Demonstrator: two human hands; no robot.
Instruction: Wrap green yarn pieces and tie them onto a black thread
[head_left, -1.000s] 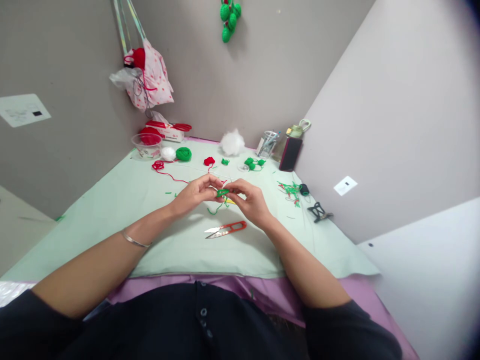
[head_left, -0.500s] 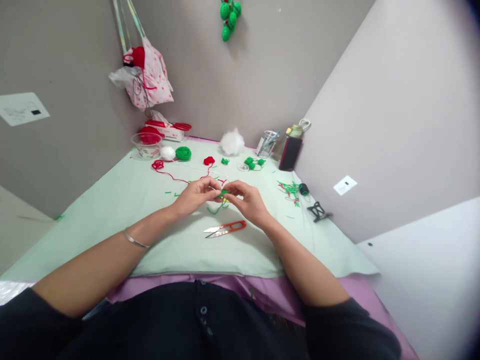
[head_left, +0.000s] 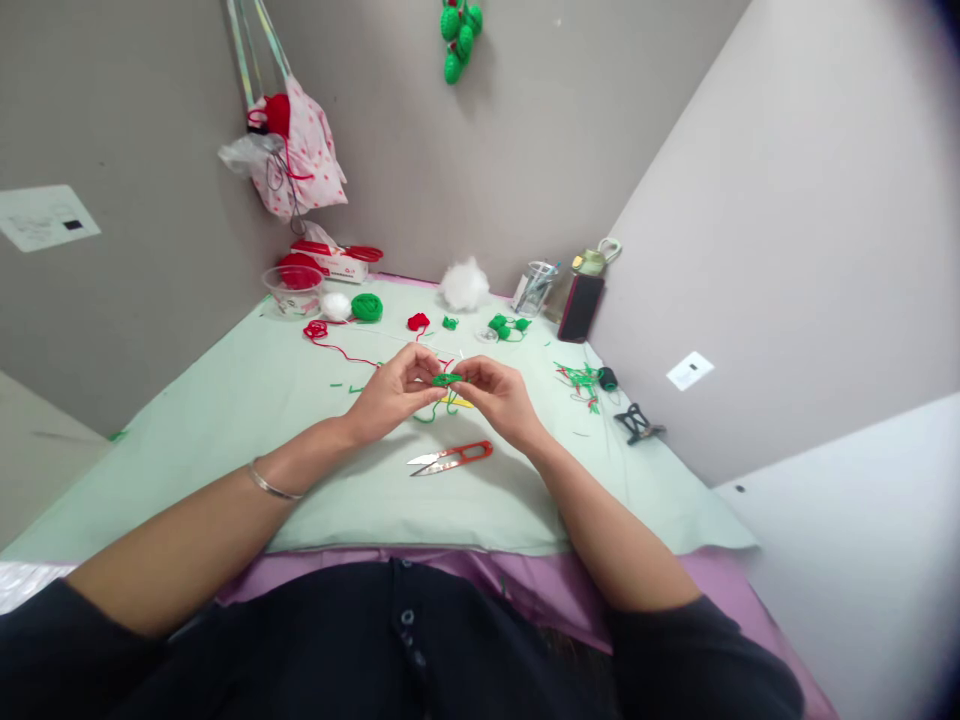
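The green yarn piece (head_left: 447, 380) now shows more fully, its middle exposed, as the left hand's (head_left: 386, 398) and right hand's (head_left: 506, 402) fingers grip opposite ends.

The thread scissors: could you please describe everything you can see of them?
The thread scissors have an orange handle with a long opening and two pointed, silvery blades that look like metal. They lie flat on the pale green cloth, blades spread in a narrow V, with the tips toward the left and the handle toward the right. They are nearer the person than the left hand and right hand, and neither touches them.
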